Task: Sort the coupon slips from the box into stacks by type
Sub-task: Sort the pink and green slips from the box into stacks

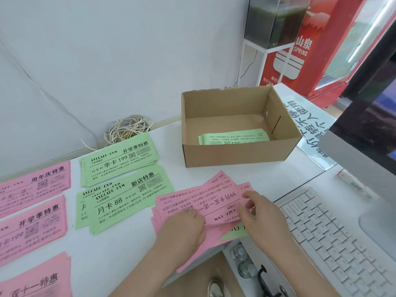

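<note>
- The left hand [184,226] lies on a fanned pink bundle [164,203] of coupon slips at the near edge of the white tabletop [267,176]. Its fingers are curled down onto the paper, and I cannot tell whether they pinch a slip or only press on it.
- The right hand [263,217] is at the right end of the same bundle. Its thumb and fingers pinch the top pink slip [216,200], whose near edge curls up off the sheets below.
- The print on the bundle reads upside down from the wearer's side.
- A corner of 1 green slip [235,231] shows under the pink sheets, between the 2 hands.
- The cardboard box [235,156] stands open just behind the bundle. A small pile of green slips [233,137] lies flat on its floor towards the front wall.
- 2 green stacks sit to the left of the bundle: the far green stack [120,159] and the near green stack [124,200], whose sheets are slightly fanned.
- Further left, at the frame edge, are 3 pink stacks one behind another: the far pink stack [36,183], the middle pink stack [32,226] and the near pink stack [36,279].
- A white keyboard [342,243] lies to the right of the hands, with a monitor [375,125] behind it.
- A tangled coil of pale cord [128,129] rests against the wall behind the far green stack.
</note>
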Available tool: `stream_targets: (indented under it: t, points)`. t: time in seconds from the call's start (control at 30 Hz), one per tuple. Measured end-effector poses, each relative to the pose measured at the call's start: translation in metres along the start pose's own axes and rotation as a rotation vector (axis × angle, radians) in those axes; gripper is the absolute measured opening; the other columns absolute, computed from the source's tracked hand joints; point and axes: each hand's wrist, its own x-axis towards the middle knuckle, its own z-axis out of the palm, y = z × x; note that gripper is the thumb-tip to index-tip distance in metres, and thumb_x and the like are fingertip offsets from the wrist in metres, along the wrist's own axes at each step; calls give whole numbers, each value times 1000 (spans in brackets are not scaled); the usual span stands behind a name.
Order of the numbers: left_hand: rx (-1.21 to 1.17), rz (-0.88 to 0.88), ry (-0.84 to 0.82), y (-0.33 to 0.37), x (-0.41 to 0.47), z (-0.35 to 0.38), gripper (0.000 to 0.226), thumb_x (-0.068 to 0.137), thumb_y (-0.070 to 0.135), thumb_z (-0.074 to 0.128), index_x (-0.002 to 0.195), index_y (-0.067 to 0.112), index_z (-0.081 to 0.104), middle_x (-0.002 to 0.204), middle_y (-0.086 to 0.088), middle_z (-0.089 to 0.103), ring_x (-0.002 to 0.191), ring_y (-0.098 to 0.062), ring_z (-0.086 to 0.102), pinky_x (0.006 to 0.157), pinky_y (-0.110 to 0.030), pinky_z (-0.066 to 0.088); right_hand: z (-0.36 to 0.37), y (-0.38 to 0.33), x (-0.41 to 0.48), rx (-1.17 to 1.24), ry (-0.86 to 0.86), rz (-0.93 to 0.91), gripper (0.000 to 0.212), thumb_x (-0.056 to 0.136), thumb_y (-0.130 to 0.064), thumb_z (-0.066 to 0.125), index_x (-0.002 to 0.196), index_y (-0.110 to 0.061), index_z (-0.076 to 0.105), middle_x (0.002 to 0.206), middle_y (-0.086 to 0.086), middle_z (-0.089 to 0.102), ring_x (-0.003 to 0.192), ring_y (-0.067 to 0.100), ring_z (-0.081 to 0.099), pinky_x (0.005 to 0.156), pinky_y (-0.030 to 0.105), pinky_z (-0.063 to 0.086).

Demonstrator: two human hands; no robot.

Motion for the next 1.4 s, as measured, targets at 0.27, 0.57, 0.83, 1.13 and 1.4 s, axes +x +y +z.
stream_targets:
  t: [0.27,0.57,0.83,1.13,1.4]
  points:
    - [-62,-81,-71,-1,-5,-4,50,92,50,42,136,27,36,153,2,24,135,-21,28,103,-34,36,9,-4,-3,-183,-164,-16,64,91,-41,52,146,-26,23,134,2,41,117,22,40,96,28,38]
    - [-4,60,33,5,-3,-2,10,65,26,65,68,20,58,69,3,58,56,-19,61,43,-23,41,1,-3,15,739,-45,342,44,86,-7,64,124,-27,54,85,0,67,80,14,66,64,28,52]
    - [-271,-179,243,12,-6,2,21,96,31,46,85,23,62,82,7,66,75,-13,61,69,-27,45,-10,-5,5,426,10,212,37,93,-30,56,130,-27,53,88,-13,64,82,-2,59,64,21,44]
    - [-787,-289,186,47,-2,-1,18,91,33,57,75,30,65,71,14,67,69,-3,63,69,-22,49,9,-22,-3,452,-234,218,16,91,-22,55,100,-29,66,80,-8,74,71,9,68,72,35,56]
    - [-607,-270,307,16,-6,-24,68,87,34,64,141,47,26,147,30,11,136,5,14,116,-24,7,-15,-12,18,60,-201,39,19,90,-14,46,83,-19,63,73,-4,68,67,20,64,56,34,51]
